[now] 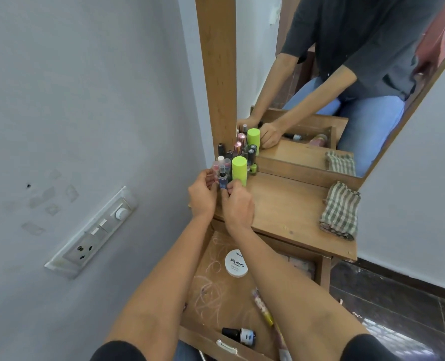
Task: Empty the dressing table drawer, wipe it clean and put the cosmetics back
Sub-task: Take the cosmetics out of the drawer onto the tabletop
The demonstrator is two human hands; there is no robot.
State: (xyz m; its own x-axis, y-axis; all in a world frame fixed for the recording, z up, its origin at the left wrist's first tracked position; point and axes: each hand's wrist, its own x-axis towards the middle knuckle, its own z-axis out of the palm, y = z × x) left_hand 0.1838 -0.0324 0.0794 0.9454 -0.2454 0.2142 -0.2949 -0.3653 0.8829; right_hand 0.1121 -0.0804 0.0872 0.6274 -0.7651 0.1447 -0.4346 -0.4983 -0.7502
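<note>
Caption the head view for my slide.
Right hand pinches a blue bottle beside the left hand, among cosmetics on the tabletop above the open drawer.

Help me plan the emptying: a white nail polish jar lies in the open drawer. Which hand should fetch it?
Probably the right hand: the white jar lies under its wrist, while the left hand, gripping a pink bottle, sits farther left. It pinches a blue bottle, so it must release that first.

a pale grey wall (73, 87) fills the left, with a white switch panel (91, 233) set in it and bits of clear tape (52, 208) stuck above. a wood-framed mirror (257, 61) rises at the back of the wooden table (289, 212). dark tiled floor (398, 303) shows lower right, below a dark skirting (411, 280). the light is soft and even.
</note>
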